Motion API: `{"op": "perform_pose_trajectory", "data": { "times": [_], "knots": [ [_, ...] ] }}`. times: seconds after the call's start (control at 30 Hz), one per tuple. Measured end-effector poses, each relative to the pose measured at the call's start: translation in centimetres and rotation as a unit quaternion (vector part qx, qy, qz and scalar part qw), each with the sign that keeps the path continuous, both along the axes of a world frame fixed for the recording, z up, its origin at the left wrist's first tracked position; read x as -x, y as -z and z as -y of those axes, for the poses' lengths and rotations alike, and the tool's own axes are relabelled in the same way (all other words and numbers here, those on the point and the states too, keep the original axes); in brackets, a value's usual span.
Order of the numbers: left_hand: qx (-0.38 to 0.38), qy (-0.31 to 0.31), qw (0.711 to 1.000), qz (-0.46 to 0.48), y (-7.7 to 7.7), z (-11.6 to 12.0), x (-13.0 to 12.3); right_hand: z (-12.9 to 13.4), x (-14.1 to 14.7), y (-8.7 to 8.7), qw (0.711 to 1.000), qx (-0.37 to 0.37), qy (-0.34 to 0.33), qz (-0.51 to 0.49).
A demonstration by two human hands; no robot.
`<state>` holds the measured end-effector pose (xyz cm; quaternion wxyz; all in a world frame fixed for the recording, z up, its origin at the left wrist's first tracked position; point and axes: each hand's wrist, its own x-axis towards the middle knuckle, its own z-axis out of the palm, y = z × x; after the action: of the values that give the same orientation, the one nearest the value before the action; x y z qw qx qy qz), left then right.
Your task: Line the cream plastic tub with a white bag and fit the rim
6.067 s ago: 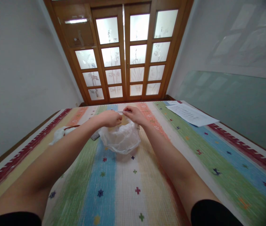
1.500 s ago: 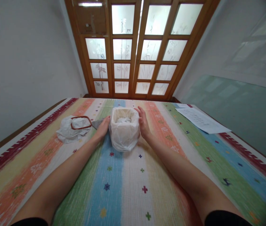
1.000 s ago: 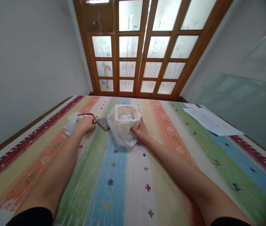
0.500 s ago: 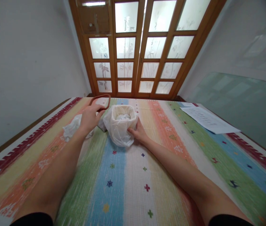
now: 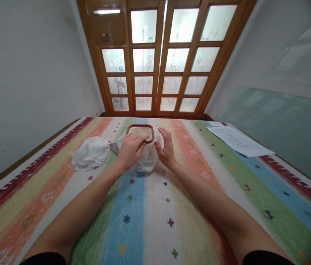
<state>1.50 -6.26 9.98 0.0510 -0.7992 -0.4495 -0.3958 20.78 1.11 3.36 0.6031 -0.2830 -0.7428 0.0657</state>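
Left of the bag-lined container (image 5: pixel 146 162), a crumpled white bag (image 5: pixel 89 154) lies nearby, with a gray cloth (image 5: pixel 114 147) closer in; papers (image 5: pixel 238 140) lie well to its right. Beneath it spreads a striped tablecloth (image 5: pixel 155 228); beyond stand wood-framed glass doors (image 5: pixel 155 73). At its mouth, the left hand (image 5: pixel 130 150) pinches a rounded, reddish-brown frame (image 5: pixel 153 133). The right hand (image 5: pixel 167 149), fingers parted and curved, is at its right side.
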Motion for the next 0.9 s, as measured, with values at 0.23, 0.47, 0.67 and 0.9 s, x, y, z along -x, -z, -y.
{"op": "perform_pose_trajectory", "data": {
  "times": [0.23, 0.47, 0.67, 0.9],
  "knots": [
    [-0.024, 0.021, 0.996, 0.083, -0.8, 0.0, 1.2, 0.7, 0.7, -2.4, 0.994, -0.032, -0.049, 0.093],
    [0.032, 0.0, 0.99, 0.138, 1.5, -2.8, 4.4, 0.5, 0.2, -2.8, 0.994, 0.017, -0.071, 0.077],
    [0.042, 0.005, 0.989, 0.141, 3.2, -3.5, 4.1, 0.4, 0.1, -2.5, 0.992, 0.034, -0.087, 0.089],
    [0.063, 0.047, 0.984, 0.16, 5.0, -5.0, 4.8, 0.4, 0.3, -1.5, 0.993, 0.023, -0.077, 0.085]
  ]
}}
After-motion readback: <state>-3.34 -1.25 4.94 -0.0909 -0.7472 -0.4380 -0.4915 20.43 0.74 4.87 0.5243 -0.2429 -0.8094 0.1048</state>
